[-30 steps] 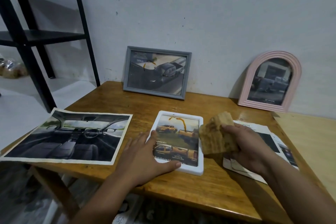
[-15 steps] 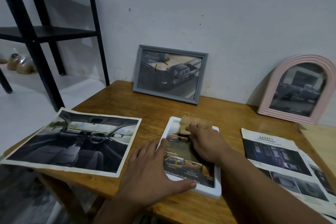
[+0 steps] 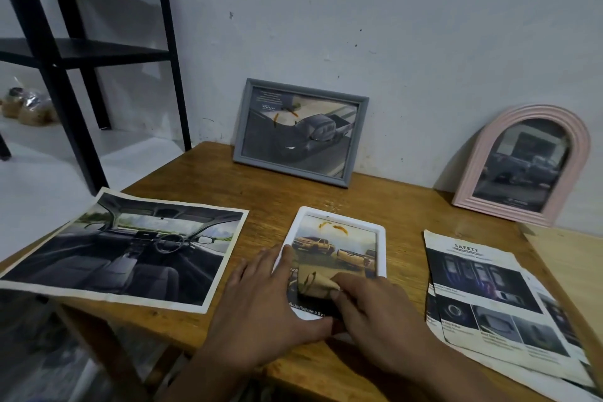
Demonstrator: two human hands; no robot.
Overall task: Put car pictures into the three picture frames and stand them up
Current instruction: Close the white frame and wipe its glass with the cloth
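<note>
**A:** What is on the table, and which frames hold pictures?

**B:** A wooden table [image 3: 202,179] stands against a pale wall. Two frames stand upright at the back, leaning on the wall. The grey frame [image 3: 301,132] holds a picture of a dark pickup truck. The pink arched frame [image 3: 522,165], to the right, holds a dim picture of vehicles. The white frame [image 3: 337,258] lies flat near the front edge, face up, with a picture of orange pickup trucks inside it.

**A:** Where are the hands?

**B:** The left hand [image 3: 261,307] lies flat and open, fingers spread, pressing on the white frame's left edge. The right hand [image 3: 372,320] presses a folded tan cloth [image 3: 315,281] onto the lower part of the frame's face, fingers curled over the cloth and holding it down.

**A:** Any loose pictures?

**B:** Yes. A large print of a car interior [image 3: 120,250] lies flat to the left, hanging over the table's edge. A brochure page headed "SAFETY" [image 3: 489,297] lies to the right. A black shelf unit [image 3: 81,52] stands on the floor at the left.
</note>
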